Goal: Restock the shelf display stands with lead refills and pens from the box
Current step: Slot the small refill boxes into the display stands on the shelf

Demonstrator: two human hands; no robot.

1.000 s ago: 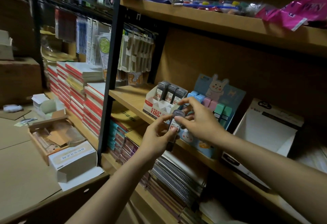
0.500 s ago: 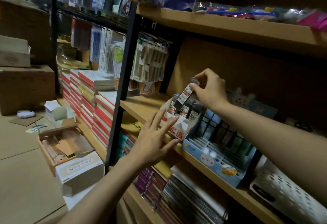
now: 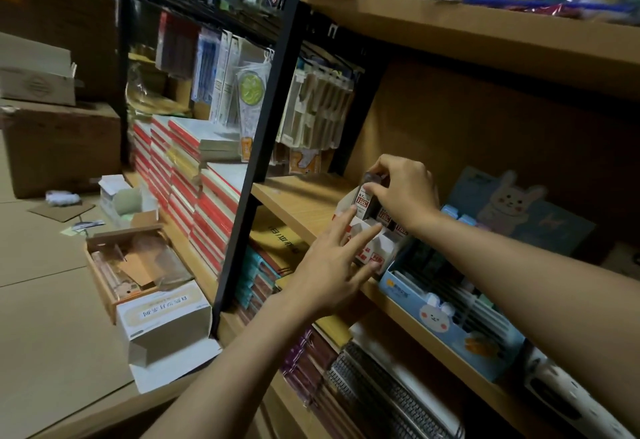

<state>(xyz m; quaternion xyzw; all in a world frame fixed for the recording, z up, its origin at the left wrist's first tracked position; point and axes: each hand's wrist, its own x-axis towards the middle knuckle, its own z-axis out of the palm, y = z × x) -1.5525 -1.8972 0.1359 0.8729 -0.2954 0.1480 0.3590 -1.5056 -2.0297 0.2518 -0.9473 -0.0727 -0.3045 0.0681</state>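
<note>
The wooden shelf (image 3: 298, 196) carries a white display stand (image 3: 372, 248) at its front edge, with a blue rabbit-printed stand (image 3: 450, 327) just beside it on the far side. On the floor to the left sits the open box (image 3: 135, 265) of stock, well apart from both hands. The left hand (image 3: 332, 265) rests with straight, spread fingers against the front of the white stand, steadying it and holding nothing. The right hand (image 3: 405, 189) is the nearer one to the job: its curled fingertips pinch the dark cap of a lead refill case (image 3: 363, 197), which stands nearly upright, long axis tilted slightly back, directly under the fingers. Its lower end seems already inside the leftmost rear slot, though the dim light makes that uncertain. The coming move is likely a straight push down along that axis
</note>
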